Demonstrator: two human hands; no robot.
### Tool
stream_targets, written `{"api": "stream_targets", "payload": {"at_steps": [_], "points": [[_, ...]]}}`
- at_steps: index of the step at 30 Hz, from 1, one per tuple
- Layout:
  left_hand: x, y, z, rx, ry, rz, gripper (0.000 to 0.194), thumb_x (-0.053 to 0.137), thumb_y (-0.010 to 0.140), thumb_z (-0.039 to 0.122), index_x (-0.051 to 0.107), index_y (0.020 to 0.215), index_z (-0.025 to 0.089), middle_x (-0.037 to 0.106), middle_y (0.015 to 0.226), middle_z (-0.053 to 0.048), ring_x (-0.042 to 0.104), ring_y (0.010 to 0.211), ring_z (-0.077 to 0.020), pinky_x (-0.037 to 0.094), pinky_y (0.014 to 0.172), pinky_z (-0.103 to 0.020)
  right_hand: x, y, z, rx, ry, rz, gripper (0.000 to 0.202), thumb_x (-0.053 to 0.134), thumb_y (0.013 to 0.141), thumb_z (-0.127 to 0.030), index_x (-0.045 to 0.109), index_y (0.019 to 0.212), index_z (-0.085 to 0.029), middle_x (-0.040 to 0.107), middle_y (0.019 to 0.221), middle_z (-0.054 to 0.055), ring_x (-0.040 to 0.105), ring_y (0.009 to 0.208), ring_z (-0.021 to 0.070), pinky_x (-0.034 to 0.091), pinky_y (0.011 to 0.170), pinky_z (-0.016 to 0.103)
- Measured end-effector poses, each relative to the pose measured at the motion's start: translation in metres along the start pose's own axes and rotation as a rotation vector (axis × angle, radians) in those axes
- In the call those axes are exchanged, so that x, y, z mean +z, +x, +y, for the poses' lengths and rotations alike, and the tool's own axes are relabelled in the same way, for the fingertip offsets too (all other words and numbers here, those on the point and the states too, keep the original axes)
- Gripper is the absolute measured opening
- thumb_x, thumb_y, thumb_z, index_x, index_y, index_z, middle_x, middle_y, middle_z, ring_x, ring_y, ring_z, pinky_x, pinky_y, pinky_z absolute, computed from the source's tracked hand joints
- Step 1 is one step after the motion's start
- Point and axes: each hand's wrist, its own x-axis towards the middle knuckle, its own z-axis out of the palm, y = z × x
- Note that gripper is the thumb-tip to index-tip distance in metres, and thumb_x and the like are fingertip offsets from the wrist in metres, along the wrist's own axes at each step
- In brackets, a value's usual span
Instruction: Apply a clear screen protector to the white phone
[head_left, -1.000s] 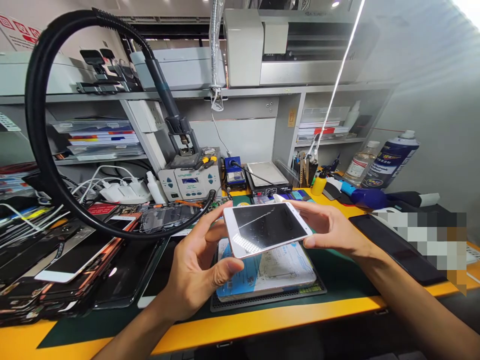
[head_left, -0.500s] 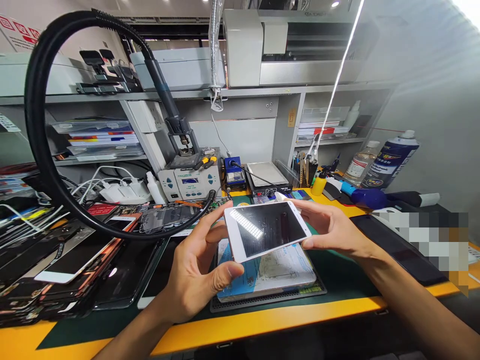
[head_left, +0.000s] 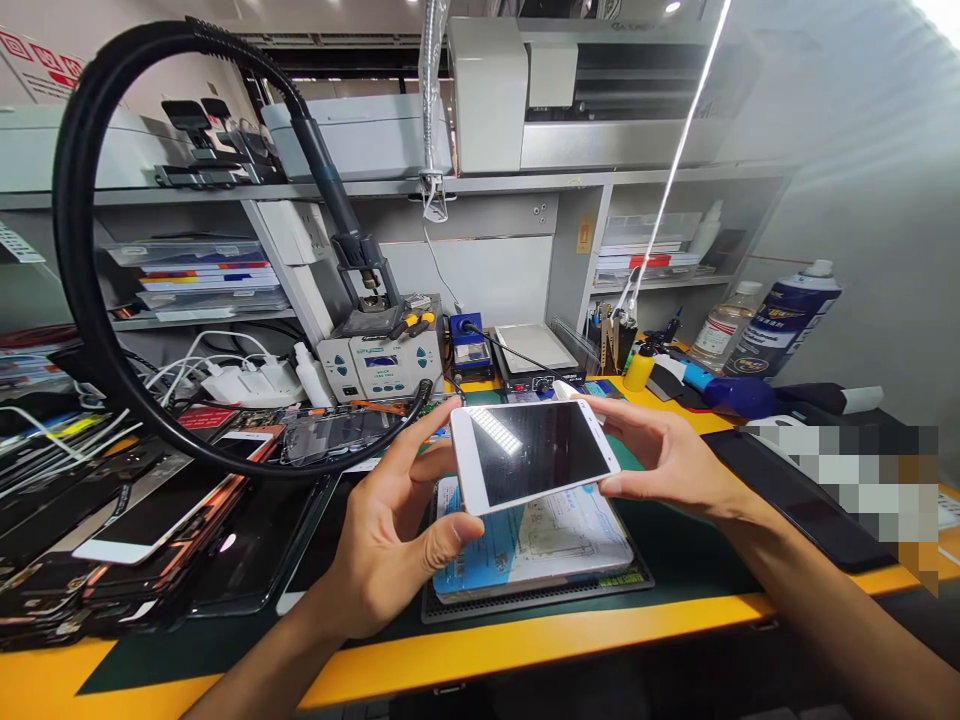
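Observation:
Between my two hands I hold a white smartphone [head_left: 547, 455] lengthwise, its dark screen facing me and reflecting a grid of light. My left hand [head_left: 397, 530] grips the left end, thumb at the lower corner and fingers at the top corner and behind. At the other end, my right hand [head_left: 660, 455] pinches the phone's corners with thumb below and fingers above. Beneath the phone, a worn blue and white box [head_left: 555, 560] lies on a dark perforated pad [head_left: 637, 590] over the green mat [head_left: 690, 540].
Phones and phone parts [head_left: 150, 510] are piled at the left. A black hose [head_left: 71, 250] loops above them from the hot-air station [head_left: 386, 365]. Behind the phone stands a hot plate [head_left: 536, 350]. Spray can [head_left: 787, 320], bottle [head_left: 724, 325] and a large dark phone [head_left: 795, 495] are at right.
The white smartphone has tilted slightly, and its lit reflection has shifted left and up across the screen. Both hands keep their hold.

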Motion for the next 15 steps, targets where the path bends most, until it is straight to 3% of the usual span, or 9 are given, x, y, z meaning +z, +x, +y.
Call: {"api": "stream_targets", "payload": {"at_steps": [11,15], "points": [[-0.0056,0.0056,-0.0034,-0.016,0.058,0.038,0.068,0.067,0.096,0.027,0.038,0.157,0.030,0.070,0.133,-0.009,0.068,0.114,-0.0224,0.052,0.096,-0.030,0.0008,-0.0034,0.0022,-0.226,-0.349,0.177,0.076,0.090,0.072,-0.030,0.060,0.142,-0.033,0.063,0.143,0.005,0.060,0.131,0.0311,0.048,0.114,0.045],[-0.0058,0.0059,-0.0043,-0.025,0.085,0.056,0.066,0.066,0.097,0.028,0.039,0.157,0.030,0.069,0.135,-0.009,0.065,0.120,-0.0238,0.053,0.095,-0.028,0.0015,-0.0011,0.0039,-0.315,-0.422,0.198,0.078,0.089,0.073,-0.028,0.058,0.144,-0.033,0.062,0.144,0.005,0.059,0.132,0.0300,0.046,0.116,0.044]]}}
